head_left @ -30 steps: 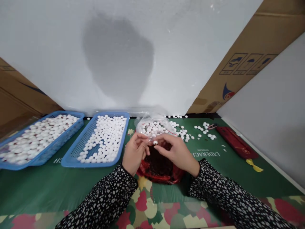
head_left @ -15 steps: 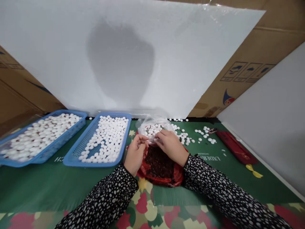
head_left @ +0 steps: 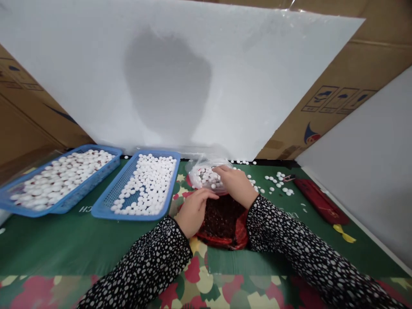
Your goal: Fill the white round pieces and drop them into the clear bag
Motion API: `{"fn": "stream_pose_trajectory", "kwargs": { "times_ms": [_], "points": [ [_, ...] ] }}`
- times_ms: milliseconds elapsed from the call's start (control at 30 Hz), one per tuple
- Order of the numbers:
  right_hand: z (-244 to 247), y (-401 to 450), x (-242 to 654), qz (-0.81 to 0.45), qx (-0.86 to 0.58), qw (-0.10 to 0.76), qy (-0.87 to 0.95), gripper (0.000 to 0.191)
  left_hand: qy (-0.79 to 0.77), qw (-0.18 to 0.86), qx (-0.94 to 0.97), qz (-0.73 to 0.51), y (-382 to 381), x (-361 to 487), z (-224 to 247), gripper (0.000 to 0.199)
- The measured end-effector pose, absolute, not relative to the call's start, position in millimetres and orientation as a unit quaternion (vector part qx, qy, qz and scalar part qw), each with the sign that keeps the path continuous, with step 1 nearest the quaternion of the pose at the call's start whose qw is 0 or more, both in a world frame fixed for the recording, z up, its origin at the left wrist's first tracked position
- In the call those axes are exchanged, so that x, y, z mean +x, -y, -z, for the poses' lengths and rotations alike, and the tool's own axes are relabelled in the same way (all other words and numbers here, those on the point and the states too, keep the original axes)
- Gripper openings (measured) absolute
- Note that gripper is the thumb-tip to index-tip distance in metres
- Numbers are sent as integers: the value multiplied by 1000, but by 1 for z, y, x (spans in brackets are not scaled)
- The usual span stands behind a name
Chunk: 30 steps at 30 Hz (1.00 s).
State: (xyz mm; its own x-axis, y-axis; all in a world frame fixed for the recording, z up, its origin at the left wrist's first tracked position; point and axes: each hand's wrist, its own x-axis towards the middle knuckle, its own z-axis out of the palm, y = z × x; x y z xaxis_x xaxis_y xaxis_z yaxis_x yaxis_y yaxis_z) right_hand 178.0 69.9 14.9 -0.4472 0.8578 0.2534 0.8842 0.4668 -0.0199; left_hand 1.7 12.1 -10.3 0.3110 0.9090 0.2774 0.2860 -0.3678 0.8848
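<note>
A clear plastic bag (head_left: pixel 196 171) of small white balls (head_left: pixel 208 177) lies behind a red plastic bag (head_left: pixel 242 229) that is open on a dark brown, crumbly mass (head_left: pixel 223 216). My right hand (head_left: pixel 237 183) reaches over the clear bag from the right. Its fingers stretch left above the white balls, and none shows held. To the left, my left hand (head_left: pixel 194 211) is at the edge of the dark mass, just in front of the clear bag. Its fingers are extended to the right with nothing visible in them; the underside is hidden.
Two blue plastic baskets stand on the left: the nearer basket (head_left: pixel 106 201) has plain white balls, the far-left basket (head_left: pixel 69 208) white pieces with reddish-brown marks. Loose white balls (head_left: pixel 278 180), a dark red pouch (head_left: pixel 318 199) and a yellow ribbon (head_left: pixel 344 234) lie right. A white board (head_left: pixel 244 86) stands behind.
Both hands were close together with bent fingers at the clear bag's front edge. My left hand has come down and loosened; my right fingers have moved up over the white balls.
</note>
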Motion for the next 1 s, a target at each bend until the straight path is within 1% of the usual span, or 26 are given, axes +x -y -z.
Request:
{"fn": "stream_pose_trajectory", "kwargs": {
  "times_ms": [33,100,233,267,300,333,367,400,467,533,567,633,733,833,1000],
  "points": [
    [-15,-72,175,57,-506,86,856,28,-409,367,730,-406,-11,2,11,40],
    [-15,-76,170,51,-502,62,861,23,-409,358,742,-392,-10,3,13,42],
    [-13,-78,169,53,-505,72,859,19,-414,364,740,-385,-8,2,19,49],
    [-12,-76,171,54,-505,81,858,20,-411,365,740,-388,-8,1,21,51],
    [-12,-74,173,44,-504,107,856,20,-411,364,740,-389,-7,1,21,54],
    [-12,-71,176,15,-502,154,851,20,-411,361,741,-389,-7,0,22,56],
    [-12,-67,179,-39,-495,221,839,19,-414,357,743,-386,-7,1,21,58],
    [-13,-63,182,-121,-485,299,813,17,-419,350,746,-382,-7,1,21,59],
    [-14,-55,186,-332,-447,431,710,14,-432,331,748,-380,-7,2,19,56],
    [-16,-47,189,-507,-405,480,590,18,-439,322,740,-394,-7,4,16,47],
    [-18,-44,190,-567,-385,488,541,20,-445,326,730,-404,-8,5,14,42],
    [-20,-39,190,-637,-347,495,478,22,-460,362,695,-419,-9,5,11,29],
    [-24,-33,190,-681,-306,494,446,19,-470,448,620,-441,-12,4,8,8],
    [-26,-31,190,-684,-294,492,451,19,-466,493,570,-464,-14,1,6,16],
    [-28,-29,188,-646,-310,500,486,18,-459,477,568,-489,-16,0,6,15]
  ]
}}
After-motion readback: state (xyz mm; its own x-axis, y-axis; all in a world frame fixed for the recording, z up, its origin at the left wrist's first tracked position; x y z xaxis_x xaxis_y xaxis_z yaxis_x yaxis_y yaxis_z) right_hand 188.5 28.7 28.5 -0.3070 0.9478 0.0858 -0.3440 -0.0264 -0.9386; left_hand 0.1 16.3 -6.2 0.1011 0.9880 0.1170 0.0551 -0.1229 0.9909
